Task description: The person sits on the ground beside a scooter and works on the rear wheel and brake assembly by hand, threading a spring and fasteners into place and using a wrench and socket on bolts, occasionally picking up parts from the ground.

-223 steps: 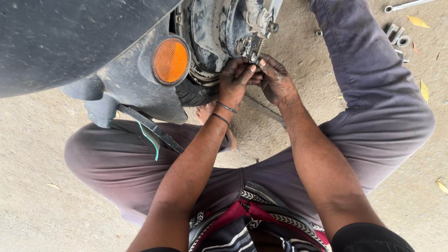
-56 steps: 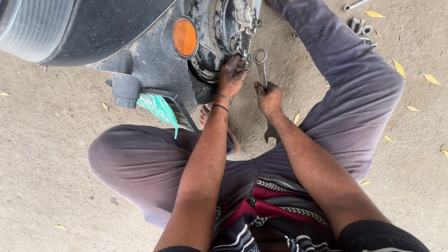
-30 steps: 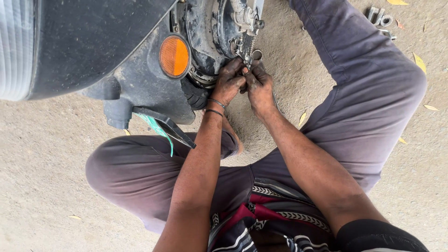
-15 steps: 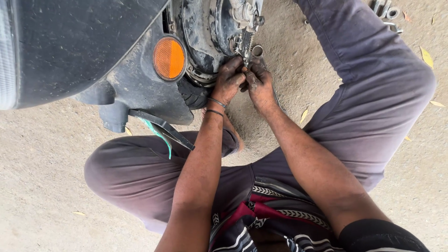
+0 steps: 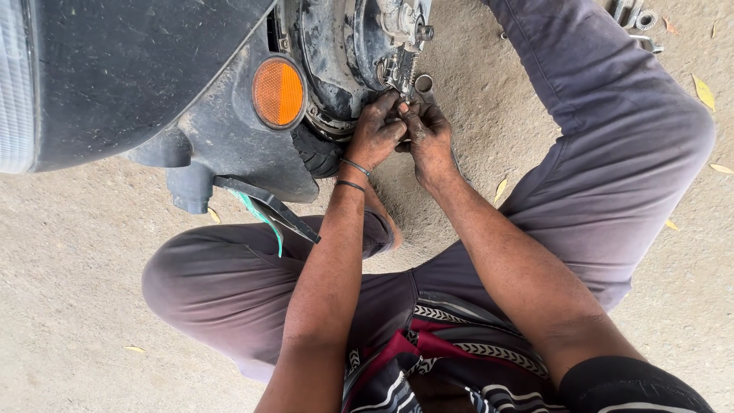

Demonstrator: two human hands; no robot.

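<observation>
I sit on the ground facing a two-wheeler's rear wheel hub [image 5: 344, 53], dark and greasy. My left hand [image 5: 375, 131], with thin bands on the wrist, is curled against the hub's lower edge, fingertips pinching a small metal fitting [image 5: 394, 73]. My right hand [image 5: 430, 136] touches the left and grips a wrench [image 5: 422, 82]. Only the wrench's ring end shows, just above my fingers, right beside the fitting. Its shaft is hidden in my hand.
A black mudguard [image 5: 138, 69] with a round orange reflector [image 5: 279, 92] fills the upper left. A black bracket with a green strip [image 5: 264, 206] hangs over my left knee. Loose metal tools [image 5: 634, 15] lie on the sandy ground at top right, with yellow leaves [image 5: 703, 92] scattered around.
About two seconds ago my right hand held the wrench away from the hub. It has brought the wrench's ring end up to the fitting, and both hands now stay pressed together there.
</observation>
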